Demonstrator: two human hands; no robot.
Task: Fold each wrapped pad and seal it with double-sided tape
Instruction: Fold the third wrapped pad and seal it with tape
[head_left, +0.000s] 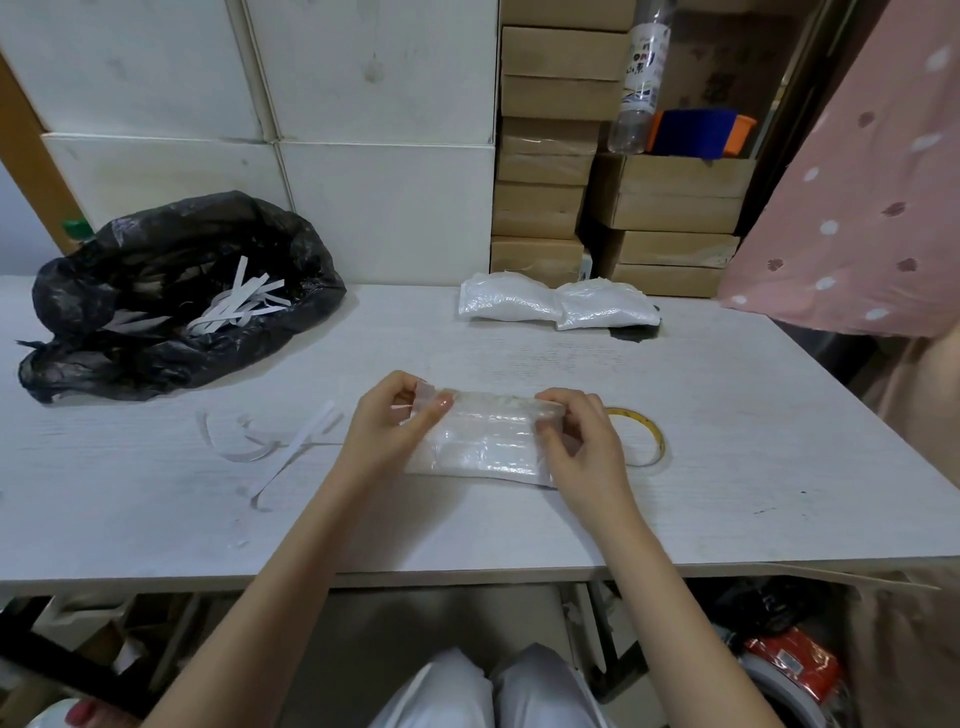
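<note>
Wrapped pad (480, 441) lying flat on the table (727, 467), just left of the tape roll (641, 436). Left hand (387, 423) and right hand (576, 441) each pinching a far corner, probably to fold that edge over. Tape roll half hidden behind the right hand; any tape strip on the plastic hard to make out.

Count, head view. Clear-plastic-wrapped white pads: 3 in all, namely 1 flat wrapped pad (480, 447) at the middle of the white wood-grain table (727, 467) and 2 folded wrapped pads (511, 301) (602, 306) at its far edge, touching each other. Hands on the flat pad: 2, left hand (392, 421) and right hand (582, 447). Yellowish thin tape ring (652, 441): 1. Crumpled black plastic bag (171, 296): 1. Clear plastic bottle (641, 88): 1. Loose white paper strips (283, 449) on the table: several, tangled, exact number cannot be told.
</note>
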